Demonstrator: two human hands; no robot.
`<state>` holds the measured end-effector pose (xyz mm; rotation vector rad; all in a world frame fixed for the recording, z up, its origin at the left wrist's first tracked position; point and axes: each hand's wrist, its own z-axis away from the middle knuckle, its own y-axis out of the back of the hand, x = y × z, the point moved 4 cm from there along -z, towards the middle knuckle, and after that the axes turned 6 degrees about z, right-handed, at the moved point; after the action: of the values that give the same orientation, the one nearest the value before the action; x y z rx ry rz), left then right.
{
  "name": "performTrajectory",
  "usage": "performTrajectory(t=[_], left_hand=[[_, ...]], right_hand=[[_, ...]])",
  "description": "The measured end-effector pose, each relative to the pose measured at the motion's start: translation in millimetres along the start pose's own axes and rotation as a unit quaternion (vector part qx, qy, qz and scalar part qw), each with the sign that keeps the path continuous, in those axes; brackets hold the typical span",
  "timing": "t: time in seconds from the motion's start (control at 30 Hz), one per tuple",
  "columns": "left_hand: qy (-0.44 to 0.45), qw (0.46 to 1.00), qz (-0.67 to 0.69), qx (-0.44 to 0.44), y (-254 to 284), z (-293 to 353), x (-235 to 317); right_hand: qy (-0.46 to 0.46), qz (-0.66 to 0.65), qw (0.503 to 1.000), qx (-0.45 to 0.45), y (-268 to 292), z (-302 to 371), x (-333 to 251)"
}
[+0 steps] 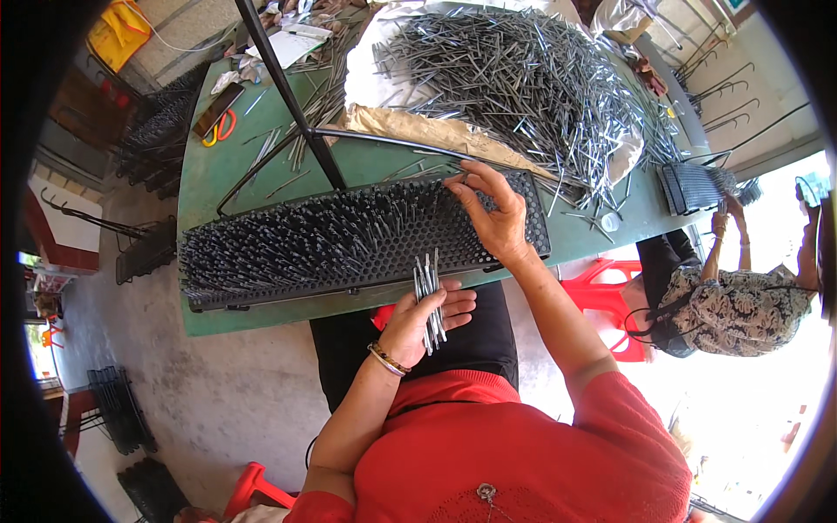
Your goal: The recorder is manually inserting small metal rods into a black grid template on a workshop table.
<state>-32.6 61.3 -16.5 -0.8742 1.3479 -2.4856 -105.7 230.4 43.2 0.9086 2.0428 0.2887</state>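
Note:
A small bundle of thin metal rods (427,301) lies across the palm of my left hand (408,329), held under the thumb while the other fingers stretch out. In front of me lies a long black perforated rack (534,228). Thin rods (288,235) stand upright, some leaning, in its left and middle holes; bare holes show along the near middle and at the right end. Over the far right part of the rack is my right hand (499,218), thumb and forefinger pinched close to the standing rods. Whatever those fingertips hold is too small to make out.
Behind the rack a big heap of loose rods (523,78) rests on paper sheeting on the green table (214,179). A black metal frame (288,87) rises over the rack. Orange-handled scissors (220,129) lie left. At right, another person (741,305) works at a second rack (693,187).

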Motion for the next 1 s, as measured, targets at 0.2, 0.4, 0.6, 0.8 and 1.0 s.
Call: performTrajectory(t=[0.2,0.4,0.6,0.8,1.0], left_hand=[[0.006,1.0,0.01,-0.003,0.7,0.1,0.3],[0.009,1.0,0.01,-0.002,1.6,-1.1,0.1],[0.011,1.0,0.01,-0.003,0.8,-1.5,-0.2],[0.01,1.0,0.009,0.001,1.2,-1.4,-2.1],[0.012,1.0,-0.011,0.001,-0.7,-0.4,-0.1]], right_hand=[[-0.052,-0.063,0.997,0.008,-1.9,1.6,1.2],[-0.044,-0.05,0.998,0.021,-0.4,-0.3,-5.9],[-0.028,-0.048,0.998,0.035,-1.8,3.0,-4.5],[-0.009,0.011,0.999,0.035,-1.8,4.4,-1.8],[-0.001,0.041,0.998,0.039,4.7,0.2,-11.0]])
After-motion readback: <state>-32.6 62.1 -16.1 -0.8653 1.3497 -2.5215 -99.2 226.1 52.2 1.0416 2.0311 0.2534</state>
